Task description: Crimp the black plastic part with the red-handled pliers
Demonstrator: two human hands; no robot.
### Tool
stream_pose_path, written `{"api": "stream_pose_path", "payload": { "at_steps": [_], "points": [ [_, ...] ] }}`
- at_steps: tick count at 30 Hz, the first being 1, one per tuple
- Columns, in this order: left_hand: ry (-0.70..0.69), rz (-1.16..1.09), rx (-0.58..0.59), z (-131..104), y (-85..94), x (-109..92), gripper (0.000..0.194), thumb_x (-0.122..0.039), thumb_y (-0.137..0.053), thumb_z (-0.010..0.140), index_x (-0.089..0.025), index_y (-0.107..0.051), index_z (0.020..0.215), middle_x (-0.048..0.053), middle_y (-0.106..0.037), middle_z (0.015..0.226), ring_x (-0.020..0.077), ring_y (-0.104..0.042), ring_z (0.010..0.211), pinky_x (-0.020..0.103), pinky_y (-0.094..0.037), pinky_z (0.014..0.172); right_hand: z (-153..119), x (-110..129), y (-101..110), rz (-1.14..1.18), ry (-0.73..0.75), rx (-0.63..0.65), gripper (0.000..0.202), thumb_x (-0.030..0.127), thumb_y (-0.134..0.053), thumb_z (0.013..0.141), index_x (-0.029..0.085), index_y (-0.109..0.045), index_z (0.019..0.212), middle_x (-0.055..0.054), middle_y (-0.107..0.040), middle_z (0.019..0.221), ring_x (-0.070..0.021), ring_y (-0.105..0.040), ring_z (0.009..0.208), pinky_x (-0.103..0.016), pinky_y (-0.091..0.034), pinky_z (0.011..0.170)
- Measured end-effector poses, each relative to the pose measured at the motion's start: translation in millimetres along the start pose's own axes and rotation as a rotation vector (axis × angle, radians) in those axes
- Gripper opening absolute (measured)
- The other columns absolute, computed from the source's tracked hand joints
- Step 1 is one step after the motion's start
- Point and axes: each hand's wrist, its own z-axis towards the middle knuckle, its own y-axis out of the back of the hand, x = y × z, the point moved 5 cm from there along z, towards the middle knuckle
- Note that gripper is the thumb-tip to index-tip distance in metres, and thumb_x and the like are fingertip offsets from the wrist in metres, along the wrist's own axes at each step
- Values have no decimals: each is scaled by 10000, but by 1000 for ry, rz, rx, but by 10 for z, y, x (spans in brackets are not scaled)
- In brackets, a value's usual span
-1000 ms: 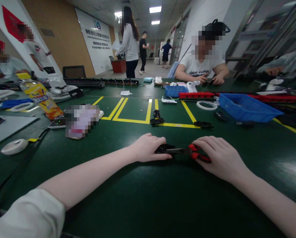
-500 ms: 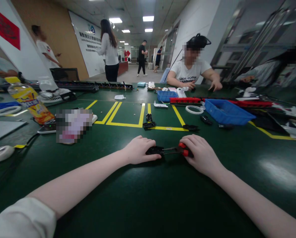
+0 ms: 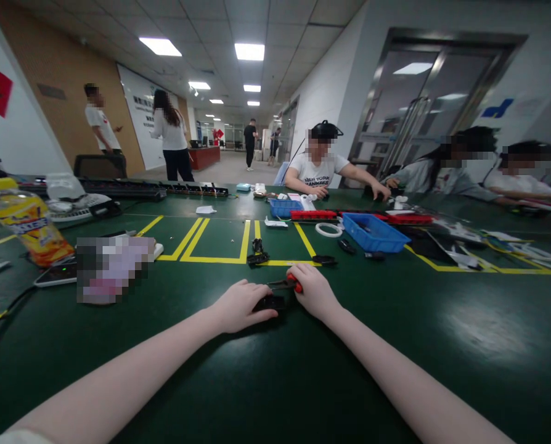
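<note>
Red-handled pliers (image 3: 294, 283) sit in the right hand's (image 3: 313, 288) curled grasp, nose pointing left beside the far edge of a small black part (image 3: 272, 303) — touching or not, I cannot tell. Left thumb and fingers of the left hand (image 3: 245, 307) clasp that part low at the green tabletop (image 3: 280, 382). Bracing it firmly, fingertips clear of the nose, should help — and squeezing gently, lest it slip.

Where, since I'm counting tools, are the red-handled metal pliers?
In the head view, the pliers are in the right hand, beside the oblong black piece in the left hand.
</note>
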Motion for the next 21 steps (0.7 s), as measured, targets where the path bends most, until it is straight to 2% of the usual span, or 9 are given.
{"api": "stream_pose_path", "payload": {
  "at_steps": [3,5,10,17,21],
  "points": [
    [-1,-26,1,-1,8,-5,383,-520,-489,917,-193,-543,1109,66,-678,1011,220,-642,892,355,-437,809,-16,-27,16,10,-19,-28,337,3,-479,680,200,-549,945,-84,-627,980,-232,-562,920,-349,-450,810],
    [2,-35,-2,-4,19,-9,384,-510,-503,913,-196,-537,1132,63,-680,1023,221,-643,910,358,-438,818,-53,-39,60,17,-10,-37,295,10,-481,687,196,-551,905,-82,-629,942,-233,-565,906,-347,-450,806],
    [14,-49,-15,-6,40,-16,360,-517,-512,905,-205,-550,1080,37,-674,993,208,-638,878,348,-444,790,-99,-9,153,40,43,-57,208,63,-534,697,194,-558,856,-80,-637,897,-242,-573,882,-374,-450,824],
    [55,-32,-63,10,26,10,322,-481,-560,866,-210,-555,1039,24,-648,971,203,-623,826,336,-451,754,-75,51,153,54,80,-68,104,124,-542,730,192,-541,808,-85,-621,869,-232,-560,843,-365,-451,792],
    [97,-30,-52,60,7,18,282,-453,-557,850,-205,-561,984,18,-657,901,195,-631,774,288,-439,655,-91,32,147,52,84,-78,116,114,-539,726,194,-533,811,-80,-613,870,-218,-556,833,-346,-450,778]
  ]
}}
